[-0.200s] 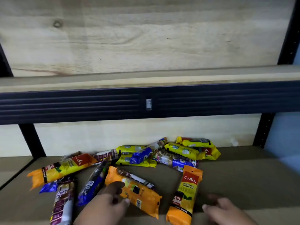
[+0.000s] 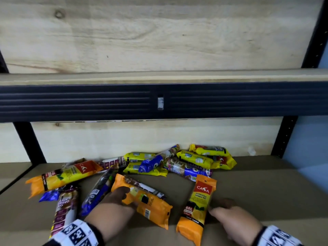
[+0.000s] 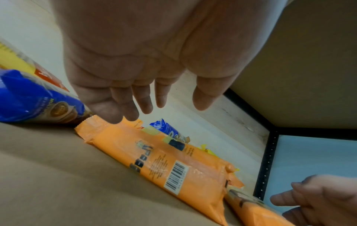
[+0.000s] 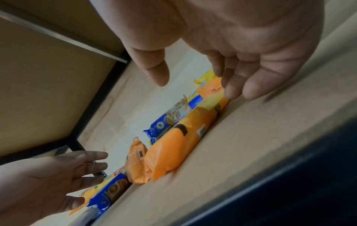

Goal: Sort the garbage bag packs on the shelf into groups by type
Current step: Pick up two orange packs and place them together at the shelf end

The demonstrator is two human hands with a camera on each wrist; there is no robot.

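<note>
Several garbage bag packs lie mixed on the brown shelf board (image 2: pixel 266 192). An orange pack (image 2: pixel 150 206) lies barcode side up in the front middle. My left hand (image 2: pixel 127 197) is open over its left end, fingers straight (image 3: pixel 123 110), and I cannot tell whether they touch the orange pack (image 3: pixel 154 160). A second orange CASA pack (image 2: pixel 197 205) lies label up to the right. My right hand (image 2: pixel 218 206) is open at its right side. In the right wrist view, the right hand's fingertips (image 4: pixel 233 93) sit at the edge of that orange pack (image 4: pixel 183 137).
A third orange pack (image 2: pixel 65 174) lies at the left. Yellow packs (image 2: pixel 204 157) and blue packs (image 2: pixel 152 162) are piled against the wooden back wall. A maroon drawstring pack (image 2: pixel 65 208) and another blue pack (image 2: pixel 99 190) lie front left. A black shelf beam (image 2: pixel 159 102) runs overhead.
Both hands have reached a little further into the shelf: the left over the barcode-side orange pack, the right up beside the CASA pack. The packs have not moved.
</note>
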